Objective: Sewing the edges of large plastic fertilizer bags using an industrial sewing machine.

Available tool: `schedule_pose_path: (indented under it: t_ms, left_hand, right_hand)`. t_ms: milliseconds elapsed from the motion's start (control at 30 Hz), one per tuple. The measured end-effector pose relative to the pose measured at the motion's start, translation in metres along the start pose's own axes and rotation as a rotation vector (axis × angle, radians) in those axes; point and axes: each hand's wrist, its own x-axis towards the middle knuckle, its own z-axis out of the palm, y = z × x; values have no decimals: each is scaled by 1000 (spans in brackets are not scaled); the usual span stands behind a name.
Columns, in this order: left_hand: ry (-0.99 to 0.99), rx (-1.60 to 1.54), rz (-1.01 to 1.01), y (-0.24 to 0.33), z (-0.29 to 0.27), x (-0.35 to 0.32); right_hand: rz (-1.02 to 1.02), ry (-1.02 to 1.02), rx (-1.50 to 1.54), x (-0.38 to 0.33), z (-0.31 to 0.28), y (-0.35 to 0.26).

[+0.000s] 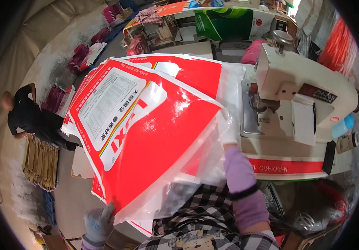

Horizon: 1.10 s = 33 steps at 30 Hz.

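Observation:
A large red and white sack (163,137) with a see-through plastic liner (175,189) along its near side lies slanted over a stack of similar sacks (198,75). My left hand (98,224), in a grey glove, is closed on the sack's near left corner, thumb on top. My right hand (229,130), in a white glove, grips the sack's right corner next to the sewing machine; loose plastic partly hides its fingers. The sack's open-looking liner edge sags between my hands, just above my checked apron (200,212).
A cream sewing machine (308,83) stands on the table at the right, with a blue thread spool (342,126) beside it. Red strands (338,46) hang at the far right. A person in dark clothes (27,112) stands at the left near folded brown sacks (41,162).

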Motion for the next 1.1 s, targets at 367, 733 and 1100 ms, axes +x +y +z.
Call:
schedule_pose_path:
  t_ms: [367, 733, 1100]
  left_hand:
    - [403, -308, -317, -15, 27, 15]
    - [81, 18, 133, -47, 26, -11]
    - [544, -1151, -17, -199, -33, 285]
  right_hand:
    - [-643, 345, -656, -39, -41, -31]
    - [-438, -208, -1000, 30, -36, -70]
    - [-891, -943, -61, -205, 36, -175]
